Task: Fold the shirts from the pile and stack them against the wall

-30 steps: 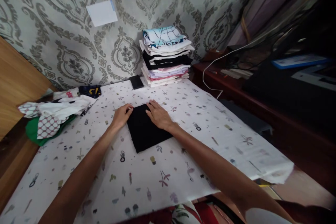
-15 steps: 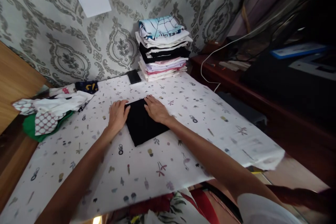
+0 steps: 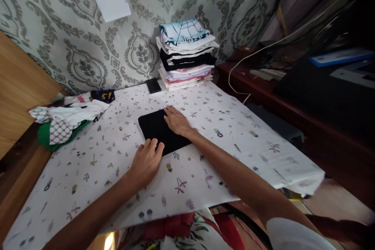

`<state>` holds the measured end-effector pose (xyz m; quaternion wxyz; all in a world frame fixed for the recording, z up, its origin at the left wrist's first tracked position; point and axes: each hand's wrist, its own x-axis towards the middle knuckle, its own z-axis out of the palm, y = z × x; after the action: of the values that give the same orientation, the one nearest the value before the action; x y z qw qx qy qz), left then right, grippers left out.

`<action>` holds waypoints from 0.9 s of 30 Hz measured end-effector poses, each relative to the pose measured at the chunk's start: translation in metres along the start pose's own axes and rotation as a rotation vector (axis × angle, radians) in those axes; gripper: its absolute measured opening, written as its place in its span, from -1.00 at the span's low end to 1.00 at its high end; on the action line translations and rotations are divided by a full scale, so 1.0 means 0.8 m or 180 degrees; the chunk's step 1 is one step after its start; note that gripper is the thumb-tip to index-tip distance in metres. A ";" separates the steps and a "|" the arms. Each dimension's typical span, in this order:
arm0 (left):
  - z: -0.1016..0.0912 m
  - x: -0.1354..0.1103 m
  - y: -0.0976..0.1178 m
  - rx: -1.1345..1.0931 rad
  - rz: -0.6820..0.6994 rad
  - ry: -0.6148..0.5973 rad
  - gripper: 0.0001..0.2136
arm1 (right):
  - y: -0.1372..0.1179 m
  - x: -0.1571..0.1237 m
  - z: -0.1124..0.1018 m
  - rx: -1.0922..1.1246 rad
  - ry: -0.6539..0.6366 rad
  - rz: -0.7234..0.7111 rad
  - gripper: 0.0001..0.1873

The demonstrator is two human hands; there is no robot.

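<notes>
A black folded cloth (image 3: 155, 125), likely a garment, lies flat on a white printed tablecloth (image 3: 120, 172). My right hand (image 3: 177, 122) rests on its far right part, fingers stretched out and palm down. At its near left corner is my left hand (image 3: 148, 160), with slightly bent fingers touching the edge. The fingertips of that hand are partly hidden, but the fingers look apart. The right forearm passes over the tablecloth beside the cloth's right edge.
A tall stack of folded clothes (image 3: 187, 54) stands at the back by the wall, next to a black phone-like object (image 3: 153, 85). Loose clothes (image 3: 67, 119) lie in a heap at the left. A white cable (image 3: 234, 68) hangs over the dark red furniture (image 3: 231, 76) at the right.
My left hand has moved from the cloth's far left corner toward me, to its near left corner. My right hand stays on the cloth. The view has shifted slightly.
</notes>
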<state>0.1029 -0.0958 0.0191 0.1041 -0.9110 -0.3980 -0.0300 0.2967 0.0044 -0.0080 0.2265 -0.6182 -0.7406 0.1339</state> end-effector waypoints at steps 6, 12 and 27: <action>-0.004 -0.007 0.005 -0.0066 -0.0040 -0.0204 -0.49 | 0.003 0.000 0.002 -0.0001 0.0044 -0.0004 -0.42; -0.005 -0.014 -0.005 -0.0761 -0.0139 -0.0249 -0.61 | -0.001 0.000 -0.001 0.0023 -0.0079 0.0111 -0.42; 0.007 0.047 -0.092 -0.6160 -0.2837 -0.0649 -0.75 | 0.041 0.014 -0.028 0.0459 0.0004 0.0889 -0.49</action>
<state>0.0743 -0.0191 0.0311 -0.7168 -0.3769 -0.5088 -0.2920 0.3347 0.0199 -0.0025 0.2500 -0.6974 -0.6358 0.2165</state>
